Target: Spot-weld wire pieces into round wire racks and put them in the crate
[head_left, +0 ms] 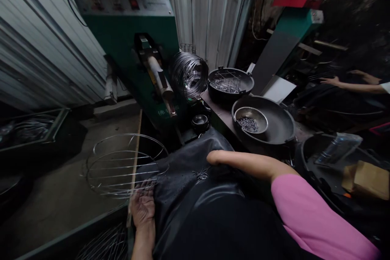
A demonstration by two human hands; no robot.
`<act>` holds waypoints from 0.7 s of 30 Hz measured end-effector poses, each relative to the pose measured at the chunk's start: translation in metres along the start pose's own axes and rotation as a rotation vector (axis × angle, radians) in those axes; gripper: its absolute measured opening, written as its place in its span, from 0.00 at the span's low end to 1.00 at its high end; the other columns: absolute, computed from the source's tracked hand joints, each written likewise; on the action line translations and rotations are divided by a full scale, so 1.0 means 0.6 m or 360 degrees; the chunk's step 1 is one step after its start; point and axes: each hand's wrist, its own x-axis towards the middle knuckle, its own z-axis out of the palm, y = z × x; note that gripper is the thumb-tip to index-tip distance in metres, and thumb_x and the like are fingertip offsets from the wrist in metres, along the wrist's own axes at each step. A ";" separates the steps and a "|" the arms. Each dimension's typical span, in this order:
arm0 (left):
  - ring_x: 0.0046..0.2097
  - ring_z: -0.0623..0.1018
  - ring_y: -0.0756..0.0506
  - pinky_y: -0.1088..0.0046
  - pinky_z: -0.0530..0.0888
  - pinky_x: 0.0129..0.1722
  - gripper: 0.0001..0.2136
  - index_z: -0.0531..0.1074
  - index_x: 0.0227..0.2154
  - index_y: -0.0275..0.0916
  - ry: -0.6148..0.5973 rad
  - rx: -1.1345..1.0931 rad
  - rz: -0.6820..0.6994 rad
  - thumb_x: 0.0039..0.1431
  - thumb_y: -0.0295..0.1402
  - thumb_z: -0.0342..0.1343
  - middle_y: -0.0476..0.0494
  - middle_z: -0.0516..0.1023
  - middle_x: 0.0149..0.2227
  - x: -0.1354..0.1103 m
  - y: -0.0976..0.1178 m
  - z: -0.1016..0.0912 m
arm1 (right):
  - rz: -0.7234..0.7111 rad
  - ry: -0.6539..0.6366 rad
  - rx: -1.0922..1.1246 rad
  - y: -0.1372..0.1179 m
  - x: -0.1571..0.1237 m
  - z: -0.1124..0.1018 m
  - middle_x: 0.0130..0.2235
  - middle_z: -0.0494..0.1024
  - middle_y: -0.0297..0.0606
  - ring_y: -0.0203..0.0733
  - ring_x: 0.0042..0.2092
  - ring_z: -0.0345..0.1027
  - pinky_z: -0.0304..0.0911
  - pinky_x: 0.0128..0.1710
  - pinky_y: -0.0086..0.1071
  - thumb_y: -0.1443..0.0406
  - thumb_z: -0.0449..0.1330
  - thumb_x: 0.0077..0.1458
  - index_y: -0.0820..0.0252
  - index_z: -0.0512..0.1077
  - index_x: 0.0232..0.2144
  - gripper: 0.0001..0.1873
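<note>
A round wire rack (pixel 122 169) with parallel cross wires is at the left, beside my lap. My left hand (pixel 144 203) is palm up at the rack's near edge, fingers stretched out and not wrapped round the wires; whether they touch it I cannot tell. My right hand (pixel 217 157) is bent down over the dark apron (pixel 179 170) on my lap, and its fingers are hidden. Just left of it, a small bunch of short bent wire pieces (pixel 201 175) lies on the apron. In front stands a green machine (pixel 115 40) with a metal electrode arm (pixel 160 77) pointing down.
Wire coils (pixel 189 74) hang beside the machine. Two black pans (pixel 278 124) stand to the right, one holding a metal bowl (pixel 258 115) of small wire pieces. Wire parts fill a bin (pixel 57 130) at left. Another person's hands (pixel 333 81) are at far right.
</note>
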 end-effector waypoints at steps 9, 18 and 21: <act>0.44 0.75 0.44 0.63 0.68 0.49 0.11 0.70 0.29 0.39 0.0081 0.0019 0.0006 0.44 0.40 0.57 0.47 0.77 0.35 0.001 -0.001 0.006 | -0.0042 0.0088 0.0472 0.100 -0.068 -0.060 0.22 0.71 0.28 0.28 0.20 0.67 0.59 0.18 0.17 0.73 0.51 0.55 0.63 0.64 0.32 0.04; 0.24 0.71 0.53 0.84 0.56 0.11 0.16 0.72 0.39 0.39 -0.0047 -0.0048 -0.0556 0.43 0.34 0.58 0.42 0.76 0.39 0.007 0.019 -0.027 | -0.0078 0.0181 0.0848 0.145 -0.070 -0.033 0.18 0.66 0.24 0.27 0.16 0.63 0.54 0.13 0.17 0.77 0.53 0.49 0.61 0.62 0.26 0.08; 0.22 0.69 0.53 0.84 0.53 0.09 0.16 0.72 0.37 0.40 -0.0072 0.0049 -0.0541 0.42 0.34 0.58 0.42 0.76 0.37 0.010 0.019 -0.038 | -0.0079 0.0175 0.0913 0.143 -0.074 -0.033 0.19 0.68 0.25 0.28 0.15 0.63 0.54 0.13 0.18 0.77 0.53 0.48 0.62 0.64 0.26 0.07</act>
